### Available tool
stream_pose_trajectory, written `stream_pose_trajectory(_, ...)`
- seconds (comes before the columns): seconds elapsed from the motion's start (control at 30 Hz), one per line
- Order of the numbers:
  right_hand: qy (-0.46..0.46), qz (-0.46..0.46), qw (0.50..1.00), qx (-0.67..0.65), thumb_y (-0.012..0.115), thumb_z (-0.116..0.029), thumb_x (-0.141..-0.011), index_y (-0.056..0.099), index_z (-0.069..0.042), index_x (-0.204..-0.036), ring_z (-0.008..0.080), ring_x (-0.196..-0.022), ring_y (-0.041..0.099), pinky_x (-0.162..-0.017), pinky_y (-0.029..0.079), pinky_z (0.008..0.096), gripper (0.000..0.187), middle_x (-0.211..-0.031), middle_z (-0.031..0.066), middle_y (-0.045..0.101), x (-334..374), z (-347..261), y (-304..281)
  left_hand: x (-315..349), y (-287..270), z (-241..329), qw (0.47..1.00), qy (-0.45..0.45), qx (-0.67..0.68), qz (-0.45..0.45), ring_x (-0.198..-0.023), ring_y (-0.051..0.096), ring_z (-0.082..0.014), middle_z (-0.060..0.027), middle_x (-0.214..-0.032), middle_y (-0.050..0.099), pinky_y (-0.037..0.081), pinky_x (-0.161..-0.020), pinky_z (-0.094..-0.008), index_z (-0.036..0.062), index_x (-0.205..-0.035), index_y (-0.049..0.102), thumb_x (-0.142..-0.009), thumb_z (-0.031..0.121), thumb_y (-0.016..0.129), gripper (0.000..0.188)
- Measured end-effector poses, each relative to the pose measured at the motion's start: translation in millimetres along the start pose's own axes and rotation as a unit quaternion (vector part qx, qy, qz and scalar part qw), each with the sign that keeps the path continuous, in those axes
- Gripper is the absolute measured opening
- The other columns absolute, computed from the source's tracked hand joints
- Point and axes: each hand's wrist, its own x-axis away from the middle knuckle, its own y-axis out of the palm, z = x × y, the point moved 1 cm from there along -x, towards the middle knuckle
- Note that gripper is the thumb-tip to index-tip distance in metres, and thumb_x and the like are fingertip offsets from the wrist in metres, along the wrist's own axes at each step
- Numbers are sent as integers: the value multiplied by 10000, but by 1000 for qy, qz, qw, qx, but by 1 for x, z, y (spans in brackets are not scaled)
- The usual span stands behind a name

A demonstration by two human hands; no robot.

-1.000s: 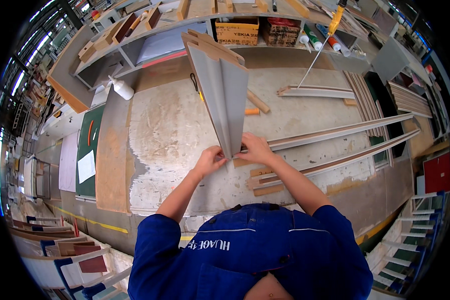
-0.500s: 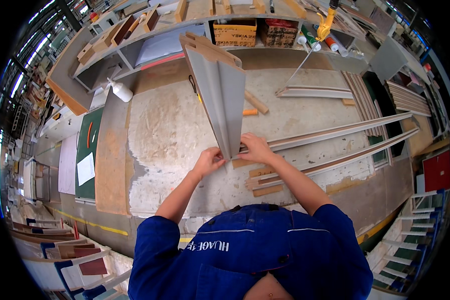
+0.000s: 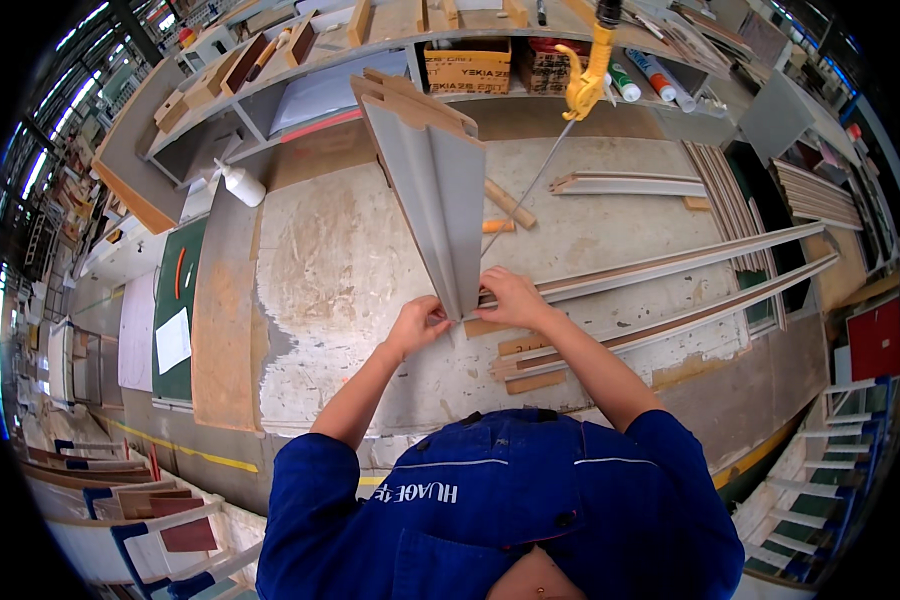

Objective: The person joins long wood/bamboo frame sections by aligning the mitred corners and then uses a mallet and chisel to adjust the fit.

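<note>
A grey profiled moulding board [image 3: 440,190] stands upright, leaning slightly left, its bare brown cut end at the top. Its foot meets the end of a long grey-white moulding strip [image 3: 670,262] lying off to the right. Low on the board's left side, my left hand [image 3: 417,325] is closed, thumb and fingers pinching the edge. My right hand [image 3: 513,297] is closed round the corner where board and strip meet; its fingertips are partly hidden behind the board. A second moulding strip [image 3: 710,312] lies nearer me, its end on small wood blocks [image 3: 530,345].
A yellow air blow gun [image 3: 585,85] hangs beyond the board, its thin nozzle pointing down left. Further back lie a short moulding piece [image 3: 630,184] and a wooden stick [image 3: 510,203]. A white bottle [image 3: 242,184] lies at left; a shelf [image 3: 320,125] with boxes and tubes runs behind.
The hanging yellow blow gun has swung left, nearer the upright board. The board's top has tipped slightly left. Both hands have stayed in place at its foot.
</note>
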Motion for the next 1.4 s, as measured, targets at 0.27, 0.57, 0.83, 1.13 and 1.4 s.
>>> stream_pose_trajectory(0.27, 13, -31, 999, 33, 740, -344, -703, 654, -109, -954, 230, -1026, 576, -797, 507, 373, 355, -967, 32, 641, -7, -11, 8, 5, 0, -19, 999, -12, -45, -1, -739, 653, -274, -145, -819, 656, 526, -689, -350, 12, -920, 666, -712, 111, 732, 240)
stream_pose_trajectory(0.57, -10, 4, 999, 31, 754, -277, -683, 641, -110, -911, 231, -988, 583, -773, 495, 359, 304, -956, 37, 628, 0, 0, 4, 0, 7, -14, 1000, -26, -5, 3, -734, 680, -237, -140, -829, 681, 529, -672, -316, 12, -909, 681, -698, 25, 739, 219)
stream_pose_trajectory(0.83, -19, 7, 1000, 7, 753, -263, -672, 644, -98, -914, 247, -993, 579, -803, 489, 376, 312, -951, 55, 626, 0, 1, 10, 2, 3, -17, 999, -40, -5, 3, -722, 689, -211, -136, -817, 693, 523, -629, -297, 1, -896, 676, -698, 17, 744, 210)
stream_pose_trajectory(1.13, -31, 28, 999, -13, 747, -293, -678, 647, -118, -906, 243, -983, 581, -776, 492, 380, 305, -942, 50, 624, 0, 12, 17, -1, 5, -9, 998, -55, 7, -7, -749, 696, -207, -131, -822, 703, 534, -660, -293, -32, -899, 658, -708, -30, 723, 202)
stream_pose_trajectory(1.4, -61, 47, 997, -22, 738, -285, -704, 614, -94, -905, 243, -949, 577, -740, 491, 384, 304, -902, 50, 621, 0, 10, 17, -1, 5, -19, 999, -41, 26, -3, -787, 689, -205, -135, -837, 694, 541, -734, -302, -46, -913, 645, -715, -71, 704, 208)
